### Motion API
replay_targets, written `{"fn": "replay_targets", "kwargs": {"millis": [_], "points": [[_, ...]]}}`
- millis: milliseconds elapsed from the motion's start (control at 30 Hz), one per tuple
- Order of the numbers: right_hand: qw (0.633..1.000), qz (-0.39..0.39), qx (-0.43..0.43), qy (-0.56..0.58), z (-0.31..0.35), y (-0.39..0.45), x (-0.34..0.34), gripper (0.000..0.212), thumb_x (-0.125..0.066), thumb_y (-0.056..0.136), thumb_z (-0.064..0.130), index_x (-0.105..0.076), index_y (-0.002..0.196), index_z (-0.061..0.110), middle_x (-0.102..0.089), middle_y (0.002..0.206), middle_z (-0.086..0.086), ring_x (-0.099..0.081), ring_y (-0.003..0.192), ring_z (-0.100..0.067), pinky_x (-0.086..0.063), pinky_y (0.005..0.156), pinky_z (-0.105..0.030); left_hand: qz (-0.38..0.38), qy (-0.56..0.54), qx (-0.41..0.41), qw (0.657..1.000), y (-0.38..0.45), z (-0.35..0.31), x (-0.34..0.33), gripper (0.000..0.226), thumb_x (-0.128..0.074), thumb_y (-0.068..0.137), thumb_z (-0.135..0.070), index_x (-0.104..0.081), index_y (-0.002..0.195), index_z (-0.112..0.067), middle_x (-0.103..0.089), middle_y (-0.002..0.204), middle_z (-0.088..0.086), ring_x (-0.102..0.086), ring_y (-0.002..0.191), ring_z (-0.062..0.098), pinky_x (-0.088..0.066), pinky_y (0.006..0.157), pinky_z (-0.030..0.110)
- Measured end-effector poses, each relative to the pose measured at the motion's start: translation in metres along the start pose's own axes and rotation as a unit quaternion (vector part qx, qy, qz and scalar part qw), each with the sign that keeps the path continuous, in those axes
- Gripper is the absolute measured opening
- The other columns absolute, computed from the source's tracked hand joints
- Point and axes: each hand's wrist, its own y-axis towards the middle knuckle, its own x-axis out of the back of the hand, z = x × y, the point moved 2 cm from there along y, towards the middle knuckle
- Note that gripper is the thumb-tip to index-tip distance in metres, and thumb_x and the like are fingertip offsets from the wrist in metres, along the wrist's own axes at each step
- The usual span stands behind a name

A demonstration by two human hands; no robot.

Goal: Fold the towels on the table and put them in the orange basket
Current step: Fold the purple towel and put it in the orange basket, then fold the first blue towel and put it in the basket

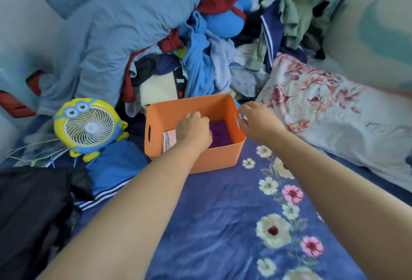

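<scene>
The orange basket (219,158) stands on the blue floral sheet, just in front of a heap of clothes. Inside it lie a folded pink striped towel (168,138) on the left and a folded purple towel (219,133) on the right. My left hand (193,129) reaches down into the basket, knuckles up and fingers curled onto the left part of the purple towel; its fingertips are hidden. My right hand (258,121) is at the basket's right wall, fingers curled against the handle slot.
A yellow and blue cartoon fan (88,125) stands left of the basket. A large heap of clothes (200,61) and a blue duvet (107,34) lie behind it. A floral pillow (323,106) is at the right, dark clothing (33,208) at the near left.
</scene>
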Motion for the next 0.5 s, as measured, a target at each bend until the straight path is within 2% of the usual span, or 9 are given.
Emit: {"fn": "replay_targets", "kwargs": {"millis": [133,267,433,500], "points": [[0.997,-0.06,-0.048,-0.002,0.024,-0.084,0.055,0.036,-0.036,0.092,0.01,-0.049,0.126,0.005,-0.048,0.131,-0.015,-0.043,0.122,-0.031,-0.041,0.094,-0.038,-0.014,0.028,-0.069,0.997,-0.057,-0.021,0.055,0.033,-0.041,0.095,-0.019,-0.054,0.125,-0.014,-0.043,0.136,0.007,-0.037,0.127,0.027,-0.037,0.097,0.036],[0.984,-0.133,-0.114,-0.016,0.039,-0.181,0.097,0.035,-0.038,0.092,0.01,-0.05,0.125,0.005,-0.049,0.131,-0.016,-0.047,0.118,-0.032,-0.042,0.094,-0.038,-0.022,0.049,-0.153,0.987,-0.13,-0.06,0.094,0.034,-0.041,0.095,-0.016,-0.051,0.126,-0.009,-0.042,0.134,0.011,-0.037,0.127,0.03,-0.037,0.097,0.037],[0.96,-0.176,-0.216,-0.032,0.033,-0.315,0.128,0.035,-0.041,0.09,0.01,-0.053,0.123,0.004,-0.052,0.128,-0.018,-0.048,0.118,-0.033,-0.039,0.096,-0.035,-0.003,0.054,-0.253,0.966,-0.227,-0.128,0.098,0.036,-0.04,0.094,-0.015,-0.05,0.128,-0.006,-0.041,0.136,0.012,-0.036,0.128,0.032,-0.037,0.1,0.04],[0.943,-0.201,-0.262,-0.036,0.023,-0.379,0.138,0.04,-0.035,0.087,0.018,-0.057,0.118,0.003,-0.055,0.122,-0.022,-0.05,0.114,-0.035,-0.039,0.095,-0.036,0.0,0.045,-0.314,0.948,-0.27,-0.169,0.096,0.035,-0.04,0.093,-0.015,-0.053,0.125,-0.007,-0.043,0.136,0.013,-0.039,0.127,0.033,-0.039,0.098,0.04]]}}
